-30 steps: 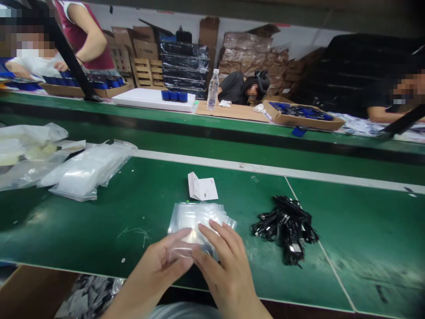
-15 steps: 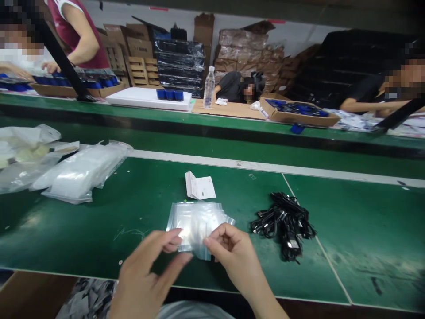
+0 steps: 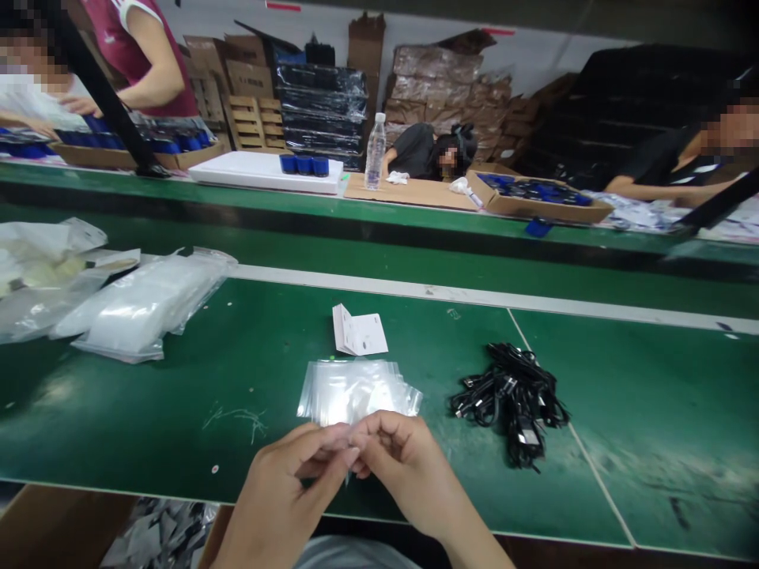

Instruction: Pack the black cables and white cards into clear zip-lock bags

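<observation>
Fingers of the left hand and right hand pinch tightly together just below the stack of clear bags, seemingly on one thin bag, which is light, soft and slippery, best held by its edge

Even indoor light, pale glare on the workbench, bowed edges

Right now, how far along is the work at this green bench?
Done: nothing clearly finished; the black cables lie bundled and the white card lies apart. In hand: the left hand and right hand pinch something thin, apparently a clear bag, above the stack of clear bags. Left: the cables, card and stack.
</observation>
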Demonstrator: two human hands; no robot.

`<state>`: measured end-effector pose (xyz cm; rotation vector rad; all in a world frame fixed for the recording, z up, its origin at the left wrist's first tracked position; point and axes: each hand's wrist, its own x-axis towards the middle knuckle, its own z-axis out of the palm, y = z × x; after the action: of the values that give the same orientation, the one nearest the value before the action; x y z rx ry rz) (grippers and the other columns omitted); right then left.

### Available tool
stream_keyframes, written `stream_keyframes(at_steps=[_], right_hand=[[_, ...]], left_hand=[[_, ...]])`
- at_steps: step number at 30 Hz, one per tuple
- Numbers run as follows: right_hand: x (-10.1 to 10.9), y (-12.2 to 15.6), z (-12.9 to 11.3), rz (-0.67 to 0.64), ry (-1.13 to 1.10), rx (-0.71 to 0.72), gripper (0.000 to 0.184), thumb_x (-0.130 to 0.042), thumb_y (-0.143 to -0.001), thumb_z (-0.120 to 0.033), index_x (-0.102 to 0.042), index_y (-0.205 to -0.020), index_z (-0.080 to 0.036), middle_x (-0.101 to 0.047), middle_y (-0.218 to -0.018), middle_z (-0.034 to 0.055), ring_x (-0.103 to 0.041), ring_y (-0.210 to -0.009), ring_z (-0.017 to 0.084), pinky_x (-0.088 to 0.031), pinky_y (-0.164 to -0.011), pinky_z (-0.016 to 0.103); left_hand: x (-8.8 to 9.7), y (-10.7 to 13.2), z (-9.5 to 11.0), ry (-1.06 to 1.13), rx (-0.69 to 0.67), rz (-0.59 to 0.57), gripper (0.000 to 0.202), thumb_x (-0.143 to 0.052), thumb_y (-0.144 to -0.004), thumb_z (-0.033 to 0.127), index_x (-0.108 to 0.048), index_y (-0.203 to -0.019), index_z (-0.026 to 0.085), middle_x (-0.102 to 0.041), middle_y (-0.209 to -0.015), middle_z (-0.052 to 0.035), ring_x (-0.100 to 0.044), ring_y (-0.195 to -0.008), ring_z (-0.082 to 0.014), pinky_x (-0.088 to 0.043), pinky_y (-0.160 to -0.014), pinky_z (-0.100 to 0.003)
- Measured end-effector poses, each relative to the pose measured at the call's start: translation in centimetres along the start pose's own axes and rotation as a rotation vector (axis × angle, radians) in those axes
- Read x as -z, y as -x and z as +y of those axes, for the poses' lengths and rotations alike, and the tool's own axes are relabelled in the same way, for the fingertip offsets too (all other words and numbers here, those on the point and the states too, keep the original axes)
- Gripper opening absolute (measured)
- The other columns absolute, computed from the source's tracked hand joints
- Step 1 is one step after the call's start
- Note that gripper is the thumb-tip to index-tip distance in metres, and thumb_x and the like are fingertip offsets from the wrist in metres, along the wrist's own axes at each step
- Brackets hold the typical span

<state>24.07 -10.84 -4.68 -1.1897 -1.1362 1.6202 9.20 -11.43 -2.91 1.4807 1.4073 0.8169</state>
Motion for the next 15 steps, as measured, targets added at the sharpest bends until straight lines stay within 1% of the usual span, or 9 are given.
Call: stream_keyframes(at_steps=[2, 5, 7, 8, 10, 12, 13, 15], right_hand=[[0.0, 0.2, -0.1, 0.011, 0.128, 0.044, 0.018, -0.059, -0.081, -0.028, -0.062, -0.073, -0.013, -0.061, -0.062, 0.001, -0.055, -0.058, 0.011, -0.046, -0.058, 0.023], [-0.1, 0.6, -0.3, 0.077, 0.366, 0.138, 0.014, -0.054, -0.082, -0.02, -0.061, -0.071, -0.014, -0.059, -0.063, 0.0006, -0.054, -0.058, 0.012, -0.044, -0.056, 0.022], [-0.3, 0.9, -0.5, 0.135, 0.514, 0.23, 0.011, -0.052, -0.081, -0.016, -0.061, -0.076, -0.016, -0.061, -0.07, 0.002, -0.058, -0.064, 0.014, -0.046, -0.06, 0.023], [-0.4, 1.1, -0.4, 0.161, 0.583, 0.285, 0.01, -0.051, -0.081, -0.015, -0.061, -0.082, -0.016, -0.063, -0.076, 0.0036, -0.061, -0.07, 0.016, -0.047, -0.065, 0.025], [-0.7, 1.4, -0.2, 0.19, 0.699, 0.392, 0.021, -0.05, -0.079, -0.013, -0.058, -0.098, -0.015, -0.065, -0.088, 0.0073, -0.062, -0.081, 0.019, -0.049, -0.073, 0.029], [-0.9, 1.7, 0.1, 0.203, 0.77, 0.466, 0.029, -0.047, -0.079, -0.011, -0.054, -0.107, -0.014, -0.065, -0.092, 0.0092, -0.062, -0.085, 0.021, -0.048, -0.075, 0.03], [-1.1, 1.7, 0.3, 0.206, 0.79, 0.479, 0.028, -0.045, -0.08, -0.01, -0.054, -0.106, -0.015, -0.065, -0.091, 0.0088, -0.062, -0.084, 0.02, -0.048, -0.073, 0.029], [-1.2, 1.7, 0.5, 0.23, 0.837, 0.47, 0.022, -0.042, -0.082, -0.01, -0.058, -0.096, -0.017, -0.065, -0.082, 0.0058, -0.063, -0.074, 0.018, -0.046, -0.065, 0.025]], left_hand=[[0.1, -0.2, 0.2, -0.115, -0.058, -0.013, 0.019, -0.055, -0.081, 0.037, -0.068, -0.081, 0.024, -0.069, -0.072, 0.0033, -0.065, -0.061, -0.0111, -0.05, -0.057, -0.016], [0.3, -0.6, 0.3, -0.323, -0.187, -0.037, 0.026, -0.047, -0.086, 0.034, -0.061, -0.068, 0.022, -0.063, -0.06, 0.0033, -0.057, -0.051, -0.0104, -0.044, -0.05, -0.018], [0.3, -0.8, 0.2, -0.408, -0.223, -0.033, 0.029, -0.044, -0.087, 0.033, -0.057, -0.064, 0.021, -0.06, -0.057, 0.0032, -0.055, -0.049, -0.0108, -0.04, -0.047, -0.019], [0.3, -1.0, 0.2, -0.427, -0.224, -0.028, 0.029, -0.044, -0.087, 0.033, -0.057, -0.064, 0.021, -0.06, -0.056, 0.0031, -0.055, -0.049, -0.011, -0.039, -0.046, -0.019], [0.1, -1.2, 0.0, -0.422, -0.205, -0.022, 0.029, -0.043, -0.088, 0.033, -0.057, -0.065, 0.021, -0.06, -0.057, 0.0032, -0.056, -0.05, -0.0116, -0.039, -0.047, -0.02], [-0.1, -1.3, -0.1, -0.382, -0.203, -0.03, 0.029, -0.042, -0.089, 0.034, -0.058, -0.067, 0.021, -0.06, -0.06, 0.0034, -0.057, -0.053, -0.0117, -0.04, -0.051, -0.02], [-0.2, -1.3, -0.3, -0.362, -0.215, -0.041, 0.029, -0.042, -0.089, 0.033, -0.058, -0.068, 0.022, -0.061, -0.061, 0.0034, -0.058, -0.055, -0.0115, -0.041, -0.052, -0.02], [-0.5, -1.2, -0.7, -0.353, -0.255, -0.059, 0.028, -0.042, -0.089, 0.032, -0.056, -0.068, 0.021, -0.06, -0.062, 0.003, -0.057, -0.056, -0.0111, -0.041, -0.054, -0.02]])
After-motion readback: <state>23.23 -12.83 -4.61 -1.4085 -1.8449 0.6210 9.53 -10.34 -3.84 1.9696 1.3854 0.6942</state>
